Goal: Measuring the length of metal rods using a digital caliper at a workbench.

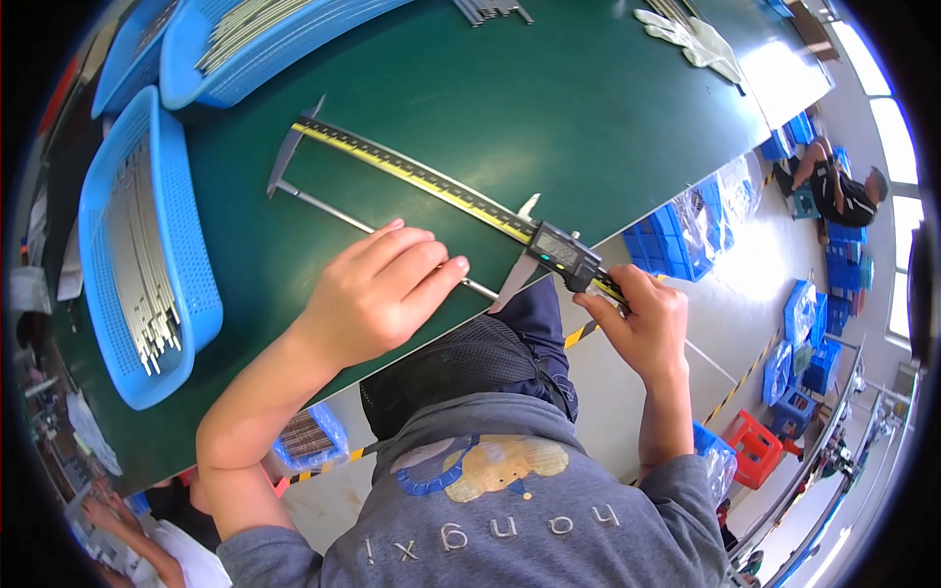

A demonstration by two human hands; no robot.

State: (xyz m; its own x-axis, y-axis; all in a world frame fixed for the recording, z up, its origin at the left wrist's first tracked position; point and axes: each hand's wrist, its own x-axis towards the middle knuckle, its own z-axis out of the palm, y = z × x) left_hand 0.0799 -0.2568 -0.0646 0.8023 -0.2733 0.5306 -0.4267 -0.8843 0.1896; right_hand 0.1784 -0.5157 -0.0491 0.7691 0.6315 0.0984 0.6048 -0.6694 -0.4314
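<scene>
Spanning the space between the jaws of a digital caliper (417, 178), a thin metal rod (328, 207) is held over the green tabletop (569, 108), its right end close to the table's near edge. By the left hand (377, 294) the rod is gripped a little right of its middle, the fingers closed over it; the thumb's exact place cannot be told. By the right hand (642, 318) the caliper's beam is clasped just beyond the display housing (564, 253), thumb and fingers closed on it. One rod end is met by the left jaw; whether the sliding jaw is pressed on the other cannot be told. The rod is judged light, stiff and smooth, apt to roll or slip, and best held mid-length with both ends bare. The caliper is judged rigid and heavier toward its housing, so it is best supported there, with its slender jaws spared any knocks. Similar rods (142, 255) are laid in a blue basket (196, 255) at left.
</scene>
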